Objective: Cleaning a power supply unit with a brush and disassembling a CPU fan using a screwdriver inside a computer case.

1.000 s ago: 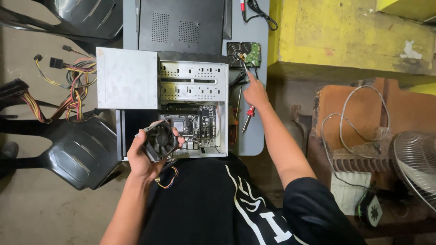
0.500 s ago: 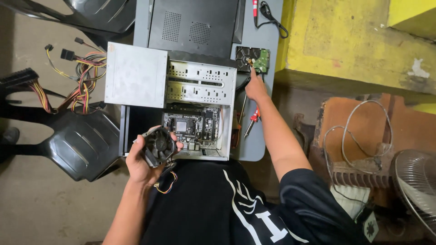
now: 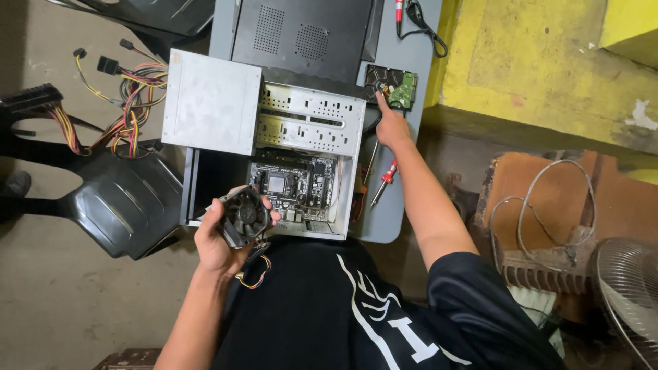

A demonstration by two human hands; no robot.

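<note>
My left hand (image 3: 218,241) grips a black cooling fan (image 3: 242,215) with a thin coloured wire hanging from it, held just in front of an open computer case (image 3: 308,127). Inside the case lies a dark motherboard (image 3: 296,185). My right hand (image 3: 391,125) stretches to the far right of the case, its fingers resting on a bare hard drive (image 3: 393,85) with a green circuit board. Whether the fingers grip the drive cannot be told.
A grey table (image 3: 391,205) carries the case, a black perforated panel (image 3: 301,31), a red-handled screwdriver (image 3: 384,179) and a silver power supply (image 3: 211,103) with coloured cables (image 3: 120,103). Black plastic chairs (image 3: 123,202) stand left. A yellow wall (image 3: 548,62) and a fan grille (image 3: 627,294) are at right.
My right hand has reached further away, from beside the case up onto the hard drive. The view has shifted, and the left hand keeps holding the fan.
</note>
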